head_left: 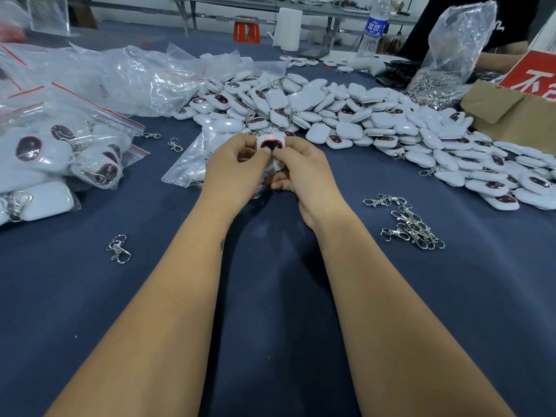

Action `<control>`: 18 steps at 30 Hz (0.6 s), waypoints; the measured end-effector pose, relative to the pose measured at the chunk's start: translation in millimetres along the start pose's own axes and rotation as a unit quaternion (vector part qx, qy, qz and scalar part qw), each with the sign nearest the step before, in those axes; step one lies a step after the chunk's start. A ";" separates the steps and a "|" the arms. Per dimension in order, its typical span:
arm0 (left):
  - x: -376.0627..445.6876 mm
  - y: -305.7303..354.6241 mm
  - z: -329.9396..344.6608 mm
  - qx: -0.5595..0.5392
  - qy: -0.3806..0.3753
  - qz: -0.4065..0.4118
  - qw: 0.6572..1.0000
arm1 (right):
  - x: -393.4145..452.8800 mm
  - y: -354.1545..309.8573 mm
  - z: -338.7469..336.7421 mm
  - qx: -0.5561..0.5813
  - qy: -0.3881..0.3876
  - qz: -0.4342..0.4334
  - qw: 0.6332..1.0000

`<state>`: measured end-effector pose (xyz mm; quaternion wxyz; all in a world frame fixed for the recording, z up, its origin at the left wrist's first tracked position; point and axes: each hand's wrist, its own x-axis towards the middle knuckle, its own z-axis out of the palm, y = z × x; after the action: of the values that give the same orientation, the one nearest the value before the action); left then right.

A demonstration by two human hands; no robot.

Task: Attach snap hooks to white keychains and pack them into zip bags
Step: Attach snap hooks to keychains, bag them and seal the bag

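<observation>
Held at centre frame, just above the middle: one white keychain [270, 145], pinched between the thumb and curled fingers of the left hand [237, 173] and of the right hand [298, 173], both clasped round it, dark red-rimmed window facing up. Judged light, hard and smooth-shelled, so likely slippery; best gripped by the flat sides, leaving the loop end free for a hook. Could not tell whether a hook was already on it. Lay heaped across the upper centre and right: the pile of loose keychains [361, 115], rigid enough to slide and clatter, not fragile-looking. Scattered at the right of the blue table [270, 296]: a cluster of snap hooks [412, 227], small, stiff metal, springy at the gate, apt to tangle; one more hook [119, 249] at lower left. Filled zip bags [60, 158] at the left edge, thin, soft, crinkly film with red seal strips. Read in the top right corner: part of a white Chinese character on a red sign [532, 76]; on the water bottle [376, 25], a blue label, lettering too small to read.
</observation>
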<state>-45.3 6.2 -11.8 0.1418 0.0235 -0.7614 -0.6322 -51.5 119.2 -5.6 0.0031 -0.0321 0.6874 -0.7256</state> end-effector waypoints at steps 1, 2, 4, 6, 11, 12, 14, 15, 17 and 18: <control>0.0 0.7 0.1 -0.005 -0.005 -0.007 1.000 | 0.4 -0.3 0.1 0.009 0.008 0.004 1.000; 0.3 0.9 0.1 -0.014 -0.008 -0.016 1.000 | 0.9 -0.8 -0.1 0.026 0.019 0.011 0.999; 1.2 0.9 -1.1 -0.014 -0.003 -0.024 1.000 | 2.3 -2.3 -1.3 0.083 0.050 0.025 0.995; 1.2 -0.5 -2.6 0.039 0.001 0.005 0.999 | 3.5 -4.0 -4.0 0.163 0.070 0.025 0.984; 0.5 -1.2 -3.9 0.068 0.051 0.023 0.996 | 2.6 -6.5 -6.4 0.295 0.027 -0.015 0.955; 0.3 0.0 -4.1 0.059 0.059 0.023 0.996 | 1.8 -6.8 -5.4 0.301 0.012 -0.018 0.953; -0.7 2.4 -4.6 0.039 0.068 0.028 0.997 | -0.1 -6.6 -3.1 0.293 -0.016 -0.016 0.956; -1.5 3.8 -4.6 0.023 0.072 0.030 0.997 | -1.0 -6.6 -1.6 0.274 -0.026 -0.013 0.961; -3.3 5.9 -4.9 -0.004 0.082 0.035 0.996 | -2.7 -6.0 1.7 0.205 -0.026 -0.013 0.978; -3.8 7.0 -5.1 -0.012 0.090 0.040 0.995 | -3.4 -5.2 3.2 0.152 -0.013 -0.022 0.988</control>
<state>-39.4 3.5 -4.9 0.2354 0.0477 -0.7383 -0.6302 -47.8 116.5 -0.4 0.0011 -0.0560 0.5683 -0.8209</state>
